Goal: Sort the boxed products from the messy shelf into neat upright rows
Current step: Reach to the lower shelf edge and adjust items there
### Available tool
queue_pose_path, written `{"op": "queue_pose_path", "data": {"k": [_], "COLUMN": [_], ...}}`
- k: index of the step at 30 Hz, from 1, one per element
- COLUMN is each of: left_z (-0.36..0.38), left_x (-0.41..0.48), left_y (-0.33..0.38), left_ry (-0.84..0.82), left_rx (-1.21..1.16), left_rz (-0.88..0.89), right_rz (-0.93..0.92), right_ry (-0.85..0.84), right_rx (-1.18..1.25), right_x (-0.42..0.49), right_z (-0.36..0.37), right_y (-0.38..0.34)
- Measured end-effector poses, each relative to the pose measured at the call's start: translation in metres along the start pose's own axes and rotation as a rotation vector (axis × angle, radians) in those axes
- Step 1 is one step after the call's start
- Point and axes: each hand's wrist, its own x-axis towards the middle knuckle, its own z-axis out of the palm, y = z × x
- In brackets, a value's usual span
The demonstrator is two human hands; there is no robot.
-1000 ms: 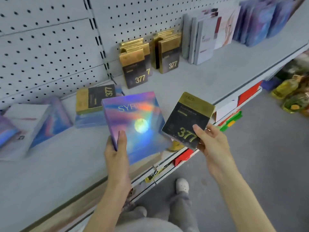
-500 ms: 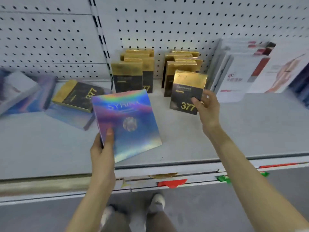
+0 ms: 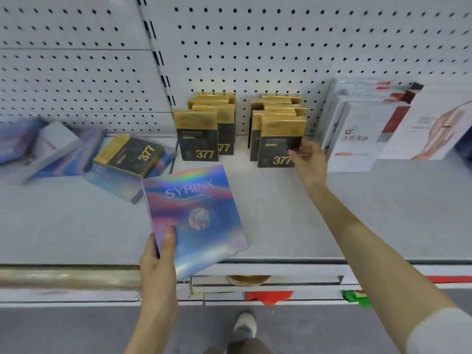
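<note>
1. The black-and-gold "377" cardboard box, airborne a second ago, now stands upright fronting the right row, with the right hand fingers pinching its edge.
2. The left hand grips the iridescent flat box, unsorted, over the grey shelf.

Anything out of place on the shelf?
Yes. One 377 box lies flat on a toppled holographic box at left, unlike the upright 377 rows. More boxes lie jumbled far left.

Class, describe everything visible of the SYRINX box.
The SYRINX box is flat, rectangular, its glossy iridescent cover pink, blue and purple, with pale lettering near the top and a round emblem mid-face. The left hand grips its lower left corner, thumb on the front, holding it tilted over the front of the shelf.
</note>
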Motion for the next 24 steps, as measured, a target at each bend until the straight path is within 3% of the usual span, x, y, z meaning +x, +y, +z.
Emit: {"op": "queue_pose_path", "data": {"k": [5, 7, 11, 15, 20, 24], "left_z": [0.004, 0.012, 0.039, 0.062, 0.077, 0.089], "left_x": [-0.025, -0.035, -0.061, -0.093, -0.150, -0.205], "left_y": [0.002, 0.003, 0.000, -0.016, -0.052, -0.078], "left_ry": [-0.034, -0.067, -0.182, -0.288, -0.417, -0.520], "left_rx": [-0.055, -0.074, -0.073, -0.078, -0.039, 0.041], "left_rz": [-0.014, -0.044, -0.081, -0.096, -0.090, -0.103], "right_rz": [0.113, 0.154, 0.095, 0.170, 0.236, 0.366], "right_ry": [-0.094, -0.258, -0.600, -0.477, -0.445, -0.280], "right_rx": [0.235, 0.349, 0.340, 0.384, 0.413, 0.534], "right_x": [-0.051, -0.094, -0.180, -0.225, -0.279, -0.328], "right_z": [-0.022, -0.038, -0.068, -0.117, -0.186, -0.229], "right_y": [-0.015, -0.018, -0.011, 0.008, 0.053, 0.091]}}
